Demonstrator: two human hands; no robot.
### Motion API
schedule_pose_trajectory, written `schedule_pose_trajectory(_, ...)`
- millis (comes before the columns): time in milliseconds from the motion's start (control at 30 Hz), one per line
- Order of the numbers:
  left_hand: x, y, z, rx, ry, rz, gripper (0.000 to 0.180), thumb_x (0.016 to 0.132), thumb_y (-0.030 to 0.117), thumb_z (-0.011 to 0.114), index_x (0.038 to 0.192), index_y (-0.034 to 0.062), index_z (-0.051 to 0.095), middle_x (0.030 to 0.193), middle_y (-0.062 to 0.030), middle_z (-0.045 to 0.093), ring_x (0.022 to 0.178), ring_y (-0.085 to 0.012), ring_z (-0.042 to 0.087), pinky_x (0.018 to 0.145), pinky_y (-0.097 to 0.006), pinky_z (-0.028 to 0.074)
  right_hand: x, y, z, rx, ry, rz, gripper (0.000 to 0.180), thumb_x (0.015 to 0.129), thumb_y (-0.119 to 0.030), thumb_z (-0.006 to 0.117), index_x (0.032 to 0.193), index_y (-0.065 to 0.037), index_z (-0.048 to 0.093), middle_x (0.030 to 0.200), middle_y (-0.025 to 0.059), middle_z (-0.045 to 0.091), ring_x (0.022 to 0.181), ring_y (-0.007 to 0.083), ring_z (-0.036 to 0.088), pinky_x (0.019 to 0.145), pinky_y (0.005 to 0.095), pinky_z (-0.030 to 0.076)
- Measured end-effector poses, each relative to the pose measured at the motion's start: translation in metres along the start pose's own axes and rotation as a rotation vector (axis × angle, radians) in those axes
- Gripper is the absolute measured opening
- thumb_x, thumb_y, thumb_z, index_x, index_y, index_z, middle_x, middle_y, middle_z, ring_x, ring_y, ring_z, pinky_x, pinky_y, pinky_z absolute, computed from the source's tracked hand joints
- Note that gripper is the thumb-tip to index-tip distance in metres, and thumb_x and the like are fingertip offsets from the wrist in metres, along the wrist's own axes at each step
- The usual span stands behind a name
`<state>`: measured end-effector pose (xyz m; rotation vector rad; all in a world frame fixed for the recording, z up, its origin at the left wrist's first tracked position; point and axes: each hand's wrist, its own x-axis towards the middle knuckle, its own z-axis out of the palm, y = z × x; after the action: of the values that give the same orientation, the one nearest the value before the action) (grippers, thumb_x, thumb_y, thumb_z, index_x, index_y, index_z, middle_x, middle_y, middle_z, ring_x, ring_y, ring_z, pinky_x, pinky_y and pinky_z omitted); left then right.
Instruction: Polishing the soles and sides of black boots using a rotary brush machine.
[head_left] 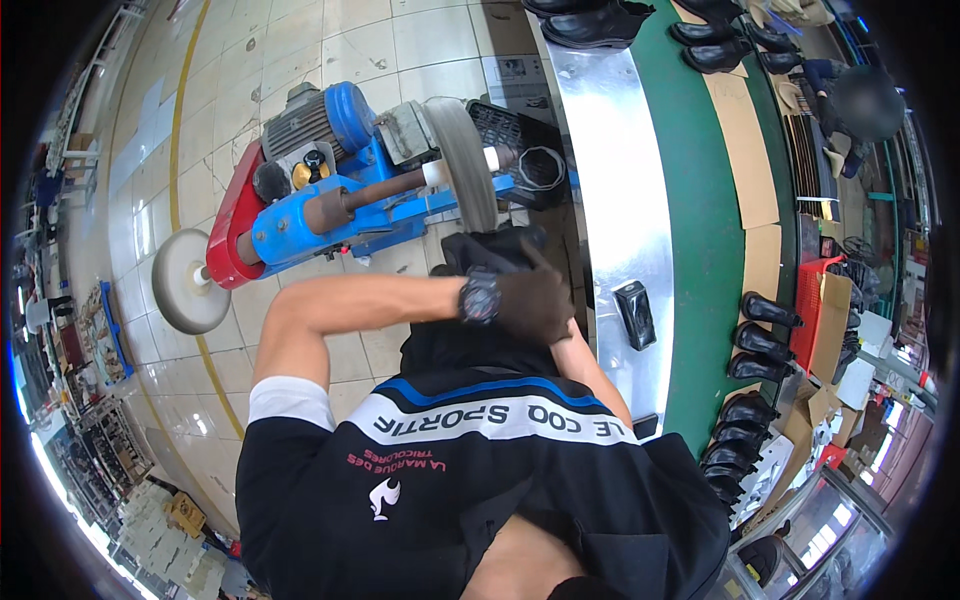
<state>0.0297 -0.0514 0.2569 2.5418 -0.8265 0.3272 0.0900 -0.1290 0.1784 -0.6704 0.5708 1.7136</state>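
In a dark glove, my left hand (532,306) reaches across in front of my body, a black watch (480,298) on its wrist. Its fingers look curled in, and what they grip, if anything, I cannot make out. From the right comes my right forearm (592,368); the hand at its end is hidden behind the left glove. A black item (488,248) lies just beyond the hands, too dark to name. Close past it stands the grey buffing wheel (462,165) of a blue polishing machine (300,225).
The machine's second, pale wheel (190,281) is at the left, beside a red belt guard (235,215). On my right runs a metal-edged bench (625,190) with a black packet (635,315) and several black shoes (762,340). Another person (850,110) is at the far right.
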Motion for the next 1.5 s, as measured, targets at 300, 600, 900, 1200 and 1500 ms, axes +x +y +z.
schedule_pose_trajectory(300, -0.098, 0.011, 0.095, -1.176, 1.39, -1.632, 0.037, 0.087, 0.029, 0.046, 0.111, 0.0011, 0.052, 0.1, -0.0169, 0.058, 0.092, -0.0272, 0.056, 0.081, -0.036, 0.044, -0.024, 0.016, 0.009, -0.052, 0.0, 0.025, 0.032, 0.076, -0.019, 0.058, 0.102, 0.0, 0.056, 0.093, 0.012, 0.063, 0.08, 0.0231, 0.062, 0.078, 0.0341, 0.05)
schedule_pose_trajectory(600, -0.115, -0.098, 0.122, -1.966, 1.275, -1.285, 0.028, 0.09, 0.015, 0.039, 0.107, -0.002, 0.053, 0.099, -0.0156, 0.06, 0.087, -0.0232, 0.059, 0.079, -0.034, 0.048, 0.053, -0.002, -0.007, -0.123, 0.078, -0.036, 0.033, 0.07, -0.025, 0.063, 0.097, -0.006, 0.059, 0.088, 0.0073, 0.063, 0.074, 0.0223, 0.062, 0.068, 0.0373, 0.052)
schedule_pose_trajectory(900, -0.1, -0.049, 0.089, -2.001, 1.495, -1.308, 0.04, 0.093, 0.028, 0.033, 0.105, -0.0048, 0.052, 0.098, -0.0169, 0.06, 0.085, -0.0234, 0.06, 0.08, -0.032, 0.048, 0.001, 0.032, 0.007, -0.224, 0.177, -0.182, 0.034, 0.078, -0.03, 0.057, 0.099, -0.003, 0.058, 0.09, 0.0104, 0.063, 0.076, 0.0208, 0.062, 0.069, 0.0354, 0.052)
schedule_pose_trajectory(1200, -0.121, -0.006, 0.065, -1.896, 1.651, -1.369, 0.032, 0.088, 0.029, 0.041, 0.09, 0.0022, 0.058, 0.079, -0.0082, 0.062, 0.071, -0.0187, 0.059, 0.069, -0.029, 0.047, -0.027, 0.058, 0.036, -0.997, 0.389, -0.478, 0.085, 0.067, -0.033, 0.07, 0.129, 0.005, 0.025, 0.119, 0.0195, 0.046, 0.106, 0.0282, 0.049, 0.089, 0.0311, 0.04)
schedule_pose_trajectory(1500, -0.113, 0.031, 0.033, -0.424, 1.197, -1.327, 0.049, 0.085, 0.04, 0.048, 0.116, 0.0028, 0.044, 0.104, -0.0107, 0.051, 0.097, -0.0225, 0.051, 0.081, -0.036, 0.042, -0.076, 0.022, 0.06, -1.798, 0.276, -0.376, 0.086, 0.067, -0.027, 0.072, 0.135, -0.002, 0.026, 0.117, 0.0168, 0.052, 0.102, 0.0209, 0.054, 0.088, 0.0285, 0.041)
